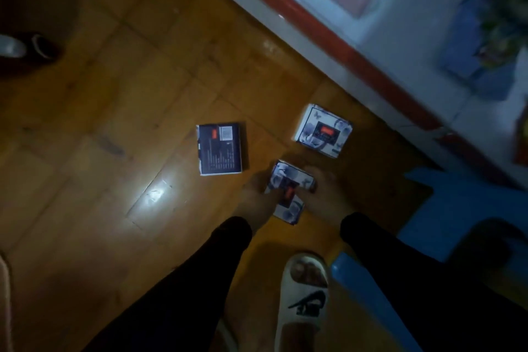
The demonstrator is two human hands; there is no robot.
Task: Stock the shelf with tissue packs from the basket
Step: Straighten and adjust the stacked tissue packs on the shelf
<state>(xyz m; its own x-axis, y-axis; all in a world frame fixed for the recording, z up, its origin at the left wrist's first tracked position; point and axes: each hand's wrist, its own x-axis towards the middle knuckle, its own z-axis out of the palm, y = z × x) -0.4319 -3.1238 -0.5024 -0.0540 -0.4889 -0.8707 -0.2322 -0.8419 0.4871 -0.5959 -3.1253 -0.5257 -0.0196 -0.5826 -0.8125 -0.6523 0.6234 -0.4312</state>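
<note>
Your fingers curl round the two ends of one tissue pack, left hand on its near-left edge, right hand on its far-right edge, holding it just above or on the wooden floor; the blur hides which. Two more packs lie on the floor: a dark-faced pack just beside your left hand, and a white patterned pack near the foot of the shelf. The blue basket sits to your right, its contents not visible. Judging by this, stocking is barely under way: three packs are off the shelf, and each must be lifted up there. Your slippered foot stands just behind
</note>
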